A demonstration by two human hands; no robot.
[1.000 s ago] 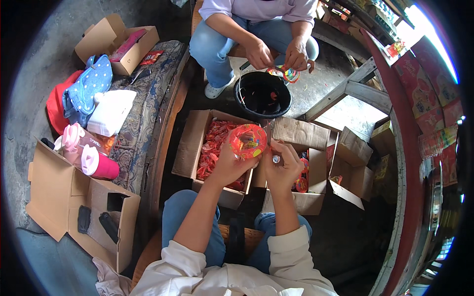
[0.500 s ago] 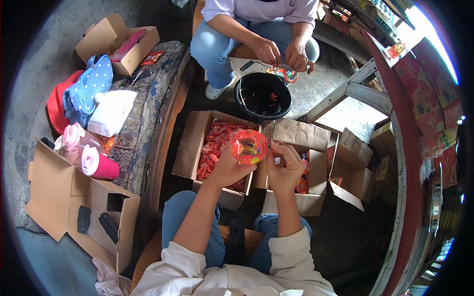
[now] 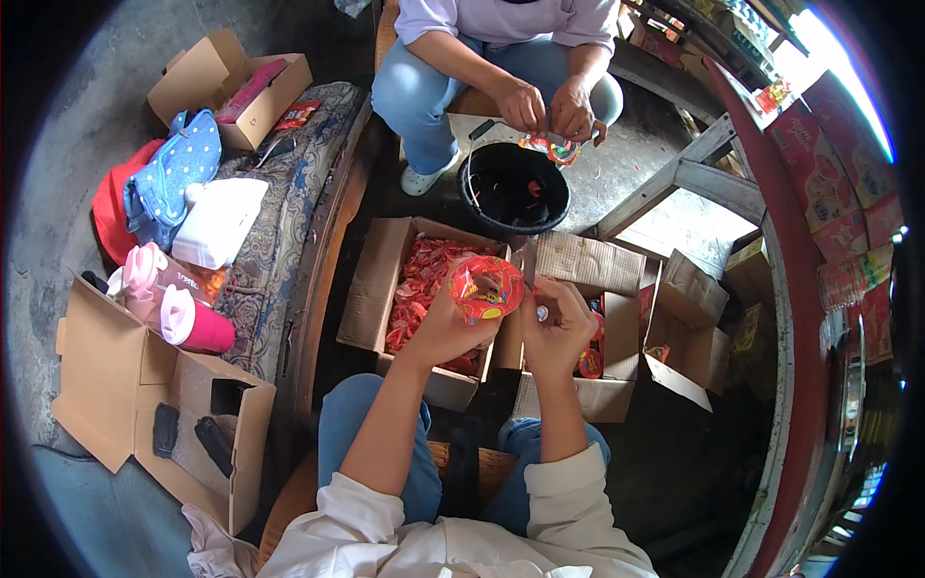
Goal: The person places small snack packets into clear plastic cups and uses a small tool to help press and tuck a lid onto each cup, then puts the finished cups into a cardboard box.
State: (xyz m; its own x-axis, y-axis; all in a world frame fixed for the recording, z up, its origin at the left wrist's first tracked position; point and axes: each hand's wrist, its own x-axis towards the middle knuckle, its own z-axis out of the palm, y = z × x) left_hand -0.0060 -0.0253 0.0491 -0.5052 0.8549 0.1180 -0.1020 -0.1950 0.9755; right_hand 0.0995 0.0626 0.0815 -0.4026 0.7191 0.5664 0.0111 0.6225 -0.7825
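In the head view, the left hand [image 3: 445, 332] was curled around the side of a round red cup [image 3: 487, 289] with a patterned top, held in the air over the right edge of a carton [image 3: 370, 279] filled with red wrappers [image 3: 424, 270]. The right hand [image 3: 562, 332] was nearly closed, its fingers pinching what looked like a thin blade [image 3: 527, 258] upright just beside the cup's right side. Below the right hand, a second carton [image 3: 588, 258] contained red round packs [image 3: 590, 363], partly hidden. Past the cartons' far edges, a black bucket [image 3: 515, 228] stood on the floor [image 3: 617, 159]; above its far rim, a co-worker's hands [image 3: 572, 111] held a colourful wrapper [image 3: 557, 149]. Toward the left edge of a patterned mattress [image 3: 275, 250] were a white container [image 3: 220, 223] and a pink tumbler [image 3: 204, 326].
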